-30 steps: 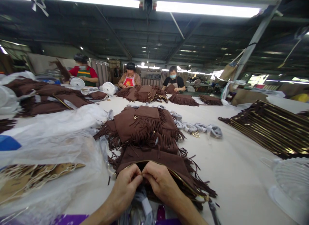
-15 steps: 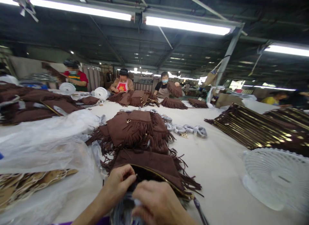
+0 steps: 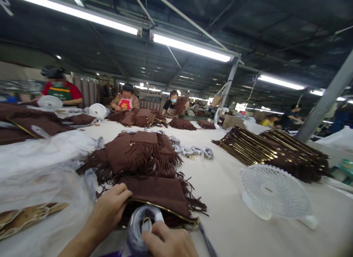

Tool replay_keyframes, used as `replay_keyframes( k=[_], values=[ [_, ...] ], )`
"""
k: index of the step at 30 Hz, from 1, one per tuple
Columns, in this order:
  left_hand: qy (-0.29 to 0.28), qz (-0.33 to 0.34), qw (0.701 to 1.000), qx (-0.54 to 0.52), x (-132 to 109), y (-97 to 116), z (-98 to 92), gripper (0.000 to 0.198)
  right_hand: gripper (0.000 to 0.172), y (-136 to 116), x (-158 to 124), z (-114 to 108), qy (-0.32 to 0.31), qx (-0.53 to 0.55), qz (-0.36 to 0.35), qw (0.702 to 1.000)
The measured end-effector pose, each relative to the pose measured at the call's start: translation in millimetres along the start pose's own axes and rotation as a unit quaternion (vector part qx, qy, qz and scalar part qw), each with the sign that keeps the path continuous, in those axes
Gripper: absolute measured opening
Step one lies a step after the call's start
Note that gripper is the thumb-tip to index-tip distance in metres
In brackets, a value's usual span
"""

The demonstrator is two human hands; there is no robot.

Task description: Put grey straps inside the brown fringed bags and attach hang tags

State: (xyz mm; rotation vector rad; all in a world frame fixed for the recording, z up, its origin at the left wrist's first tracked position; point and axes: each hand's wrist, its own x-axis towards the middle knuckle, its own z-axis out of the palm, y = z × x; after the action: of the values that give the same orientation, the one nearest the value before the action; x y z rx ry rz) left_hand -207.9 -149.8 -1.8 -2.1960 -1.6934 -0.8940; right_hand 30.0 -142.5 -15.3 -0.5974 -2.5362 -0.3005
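Note:
A brown fringed bag (image 3: 158, 192) lies in front of me with its gold zipper (image 3: 165, 210) undone and its mouth towards me. My left hand (image 3: 110, 205) pinches the left end of the bag's upper edge. In my right hand (image 3: 171, 240) is a coiled strap (image 3: 134, 229), wrapped in greyish clear plastic, with a gold ring showing at its centre. The coil stands just before the bag's mouth. Most of the bag's inside is hidden behind it. From the zipper's right end a thin wrapped strap (image 3: 206, 238) trails towards me.
More fringed bags (image 3: 132, 150) are piled beyond, with several wrapped strap coils (image 3: 187, 151) beside them. A white fan (image 3: 275, 192) and stacked zippered bags (image 3: 248, 146) occupy the right. Plastic sheeting (image 3: 46, 187) covers the left. Co-workers (image 3: 125, 98) are across the table.
My left hand has shifted left along the bag's edge, and the mouth shows more. The wrapped coil has come up into clearer view in my right hand. My view has turned right.

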Motion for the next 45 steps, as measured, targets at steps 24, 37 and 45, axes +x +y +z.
replay_keyframes(
  k=[24,37,45],
  values=[
    [-0.229,0.005,0.972,-0.052,-1,4,-2.5,0.046,0.044,128,-66,-46,-0.153,0.239,0.198,0.938],
    [-0.316,-0.019,0.948,0.013,34,111,-31.2,0.035,0.014,120,-72,-64,-0.139,0.3,0.254,0.909],
    [-0.372,-0.08,0.922,-0.074,33,221,30.7,0.046,0.024,109,-80,-64,-0.15,0.345,0.264,0.888]
  ],
)
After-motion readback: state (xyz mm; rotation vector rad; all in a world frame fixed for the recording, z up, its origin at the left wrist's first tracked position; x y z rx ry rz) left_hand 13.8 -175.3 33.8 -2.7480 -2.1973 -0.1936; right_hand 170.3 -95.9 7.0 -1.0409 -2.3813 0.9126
